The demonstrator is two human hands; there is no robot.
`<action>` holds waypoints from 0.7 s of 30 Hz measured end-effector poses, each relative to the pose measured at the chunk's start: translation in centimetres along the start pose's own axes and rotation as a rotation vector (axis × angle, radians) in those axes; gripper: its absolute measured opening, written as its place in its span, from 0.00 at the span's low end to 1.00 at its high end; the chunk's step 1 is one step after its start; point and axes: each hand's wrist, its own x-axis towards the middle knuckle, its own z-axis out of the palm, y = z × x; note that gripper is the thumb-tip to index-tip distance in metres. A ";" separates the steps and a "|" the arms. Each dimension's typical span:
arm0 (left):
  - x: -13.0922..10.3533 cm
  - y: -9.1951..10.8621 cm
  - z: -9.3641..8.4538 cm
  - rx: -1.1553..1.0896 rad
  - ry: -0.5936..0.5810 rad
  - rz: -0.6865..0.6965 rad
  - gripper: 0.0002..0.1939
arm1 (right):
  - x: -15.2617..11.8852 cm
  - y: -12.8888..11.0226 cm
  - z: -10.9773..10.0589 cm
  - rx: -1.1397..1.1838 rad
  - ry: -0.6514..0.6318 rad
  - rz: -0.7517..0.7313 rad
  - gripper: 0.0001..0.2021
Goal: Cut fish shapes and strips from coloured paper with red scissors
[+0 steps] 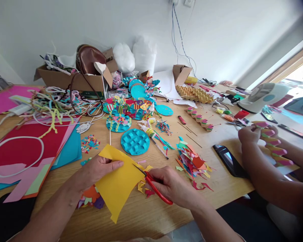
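The left hand [97, 173] is pinching the upper left part of the yellow paper [118, 193], thumb on top and the other fingers partly hidden behind it. The right hand [169, 185] is grasping the red scissors [164, 199], fingers wrapping the handles. The paper is hanging at a slant between both hands, its lower corner pointing toward the person, below the left fingers. The blades are lying at the paper's right side, just ahead of the right fingers, and are aiming toward the left thumb; a long or hasty stroke could therefore nick it. Because the left fingers are supporting only the upper part, the lower part is hanging unsupported and could swing or fold, causing a ragged line. Whether the blades are biting the paper is not clear. Yellow scraps [141, 186] are lying just beside the right fingertips; offcuts could mix with them, or a loose piece could catch in the blades. The blue disc [135, 142] is resting beyond the left fingertips, where a sweeping hand could knock it.
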 end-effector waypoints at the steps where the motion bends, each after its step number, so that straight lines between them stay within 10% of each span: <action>1: 0.1 -0.1 -0.1 0.001 -0.007 0.000 0.12 | 0.0 0.1 0.0 0.003 -0.002 -0.001 0.19; 21: 0.7 -1.1 0.1 -0.016 -0.051 -0.034 0.14 | 0.4 0.2 0.4 -0.018 -0.018 0.011 0.14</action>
